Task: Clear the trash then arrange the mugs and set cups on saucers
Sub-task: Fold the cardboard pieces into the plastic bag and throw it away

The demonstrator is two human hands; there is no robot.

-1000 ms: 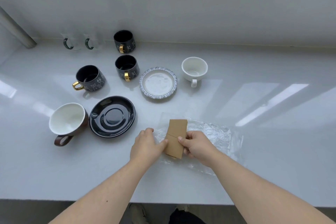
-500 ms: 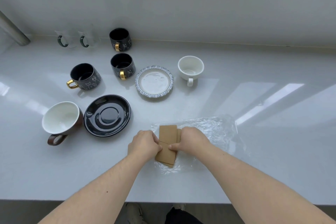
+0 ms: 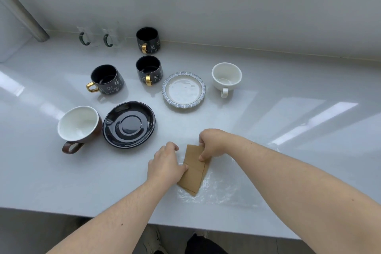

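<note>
Brown cardboard (image 3: 193,169), a folded strip with creases across it, lies on the white table (image 3: 288,109) near its front edge, on top of a crinkled sheet of clear plastic wrap (image 3: 222,187); this head view is the only one. Its long axis runs from far-right to near-left, with the far end under the right hand (image 3: 210,143) and the near corner pointing toward the table's edge. The left hand (image 3: 166,164) presses its thumb and curled fingers against the strip's left side, and the right hand pinches the far right corner between thumb and fingers, so both hands are closed on the cardboard. No writing or brand can be read on it. Beyond the cardboard and to its left sits a black saucer (image 3: 128,125), with a brown mug with a white inside (image 3: 79,127) just beside it, further left, handle toward the front edge. Straight beyond the cardboard is a white saucer with a blue patterned rim (image 3: 184,89), and to that saucer's right a white cup (image 3: 226,77), handle toward the front. Beyond the black saucer stand three black mugs with gold handles and white line-drawn cats: one to the left (image 3: 107,79), one nearer the patterned saucer (image 3: 148,70), one at the wall (image 3: 147,40). Two clear glass mugs with dark green handles (image 3: 97,37) stand at the wall, further left.
</note>
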